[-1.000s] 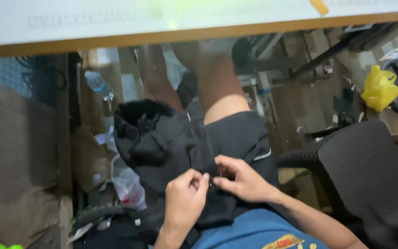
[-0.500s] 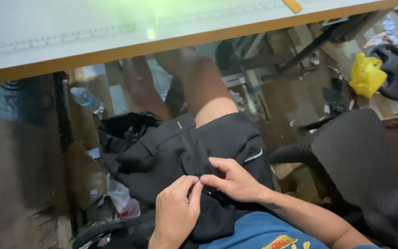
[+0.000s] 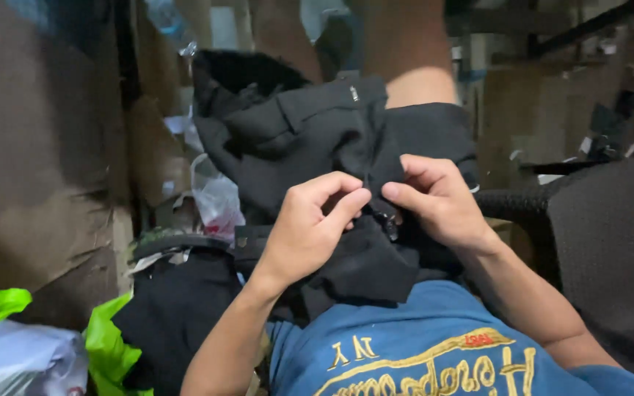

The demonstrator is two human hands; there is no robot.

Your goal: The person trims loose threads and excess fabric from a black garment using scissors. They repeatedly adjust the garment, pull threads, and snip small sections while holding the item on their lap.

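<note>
I look down onto my lap, where a black fabric garment (image 3: 310, 139) with a zip lies draped over my thigh and across my dark shorts. My left hand (image 3: 308, 227) is closed narrow, thumb and forefinger pinched on the cloth right at the zip line. My right hand (image 3: 438, 198) comes in from the other side, fingers curled, gripping the fold of the same garment just beside the small dark metal zip pull (image 3: 390, 226) — the two hands nearly touch, fingertip to fingertip. The zip track runs up the middle of the garment away from me, to a pale metal tab (image 3: 354, 93) near its far edge.

Below the hands, my blue T-shirt with yellow lettering (image 3: 420, 352) fills the bottom of the view. To my left, a crumpled clear plastic bag (image 3: 218, 198) sits near the garment's edge, against brown cardboard (image 3: 45, 169). Further down on that side lie bright green plastic bags (image 3: 104, 345) and another dark piece of cloth (image 3: 174, 312). On my right, a dark grey woven chair back (image 3: 610, 249) stands close to my forearm; I cannot tell whether they touch.
</note>
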